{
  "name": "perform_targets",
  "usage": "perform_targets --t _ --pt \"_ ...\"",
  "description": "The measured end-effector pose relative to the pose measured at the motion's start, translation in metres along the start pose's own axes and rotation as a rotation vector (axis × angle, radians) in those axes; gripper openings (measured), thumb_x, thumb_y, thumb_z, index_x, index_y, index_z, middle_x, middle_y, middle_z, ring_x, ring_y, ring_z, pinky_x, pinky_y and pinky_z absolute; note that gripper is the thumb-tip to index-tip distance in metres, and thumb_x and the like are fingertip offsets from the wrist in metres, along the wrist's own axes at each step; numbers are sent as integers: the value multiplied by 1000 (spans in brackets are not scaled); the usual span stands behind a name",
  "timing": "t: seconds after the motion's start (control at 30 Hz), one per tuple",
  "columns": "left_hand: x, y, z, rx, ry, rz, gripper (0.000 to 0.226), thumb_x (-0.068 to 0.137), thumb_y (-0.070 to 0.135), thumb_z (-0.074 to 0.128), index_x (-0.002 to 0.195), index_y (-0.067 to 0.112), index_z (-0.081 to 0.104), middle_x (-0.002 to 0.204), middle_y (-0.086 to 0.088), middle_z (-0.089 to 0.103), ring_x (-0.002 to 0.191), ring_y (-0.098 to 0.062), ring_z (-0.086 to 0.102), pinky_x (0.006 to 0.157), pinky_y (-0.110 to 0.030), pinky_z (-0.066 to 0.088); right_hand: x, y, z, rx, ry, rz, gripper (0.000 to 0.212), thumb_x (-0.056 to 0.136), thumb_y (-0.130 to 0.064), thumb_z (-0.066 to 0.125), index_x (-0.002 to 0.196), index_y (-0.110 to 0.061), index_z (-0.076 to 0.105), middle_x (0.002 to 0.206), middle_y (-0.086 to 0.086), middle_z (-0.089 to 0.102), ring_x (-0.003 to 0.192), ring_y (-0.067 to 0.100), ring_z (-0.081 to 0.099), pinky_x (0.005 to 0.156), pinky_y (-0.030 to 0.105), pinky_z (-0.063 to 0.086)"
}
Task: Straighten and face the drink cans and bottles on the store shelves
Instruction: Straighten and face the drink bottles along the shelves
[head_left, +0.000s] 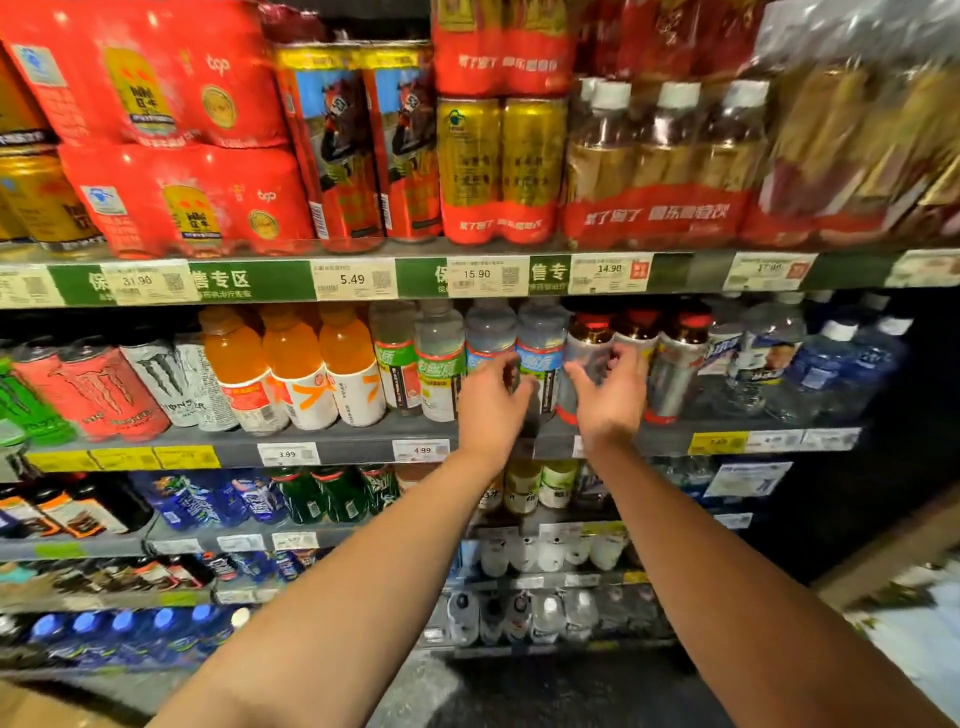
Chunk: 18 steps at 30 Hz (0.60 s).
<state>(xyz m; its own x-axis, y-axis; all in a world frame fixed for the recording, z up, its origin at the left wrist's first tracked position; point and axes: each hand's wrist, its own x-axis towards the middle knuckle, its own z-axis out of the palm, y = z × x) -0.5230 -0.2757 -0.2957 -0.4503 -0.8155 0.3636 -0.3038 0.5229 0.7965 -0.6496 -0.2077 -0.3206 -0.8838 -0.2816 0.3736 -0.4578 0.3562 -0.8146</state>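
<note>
Both hands reach to the second shelf (332, 441). Left hand (491, 402) curls loosely at a blue-label bottle (540, 353); right hand (610, 392) beside it at the silver bottle (584, 364). Whether either grip clamps: cannot tell.

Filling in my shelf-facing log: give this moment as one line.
shelf: second from top | left hand: at blue-label bottle | right hand: beside it, fingers curled | grip: unclear

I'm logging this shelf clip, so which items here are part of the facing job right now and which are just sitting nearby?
In the job:
- left hand, reaching at the blue-label bottles
- right hand, by the red-capped bottles

Just nearby:
- orange drink bottles
- Monster cans
- gold cans on the shelf above
- price tags
</note>
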Motion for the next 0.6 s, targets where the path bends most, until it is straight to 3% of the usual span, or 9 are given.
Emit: perform_targets --t 0.1,0.23,0.33,0.47,0.6 --pt "1 3 4 42 21 -8 37 87 22 73 121 8 68 109 -8 74 101 -22 68 90 -31 51 0 1 -2 -17 -19 -25 46 82 -39 75 111 -13 51 108 9 58 99 28 59 84 45 50" --pt "-3 5 10 68 -8 -36 40 89 26 71 126 10 65 116 -7 72 108 -22 66 95 -34 51 -9 18 -9 54 -46 -34 31 85 -23 73 109 -10 57 98 8 62 89 28 62 78 44 53" --pt "-9 9 20 35 -4 -70 39 89 24 71 125 9 65 115 -7 71 107 -21 65 96 -37 51 -10 35 -23 85 43 -81 24 87 -24 69 106 -13 60 97 6 63 88 24 61 77 47 55" --pt "-18 22 40 -54 -17 -65 31 88 23 72 115 10 68 103 -6 72 97 -20 67 91 -37 53 9 46 -56 142 225 -17 41 81 -24 72 113 -5 57 109 11 57 103 26 52 89 38 46" --pt "-21 39 58 -22 -80 -32 49 87 26 73 132 11 59 121 -6 67 111 -20 62 99 -33 48 34 58 -73 161 85 131 55 77 -28 79 121 -8 52 115 1 47 106 25 55 92 33 46"
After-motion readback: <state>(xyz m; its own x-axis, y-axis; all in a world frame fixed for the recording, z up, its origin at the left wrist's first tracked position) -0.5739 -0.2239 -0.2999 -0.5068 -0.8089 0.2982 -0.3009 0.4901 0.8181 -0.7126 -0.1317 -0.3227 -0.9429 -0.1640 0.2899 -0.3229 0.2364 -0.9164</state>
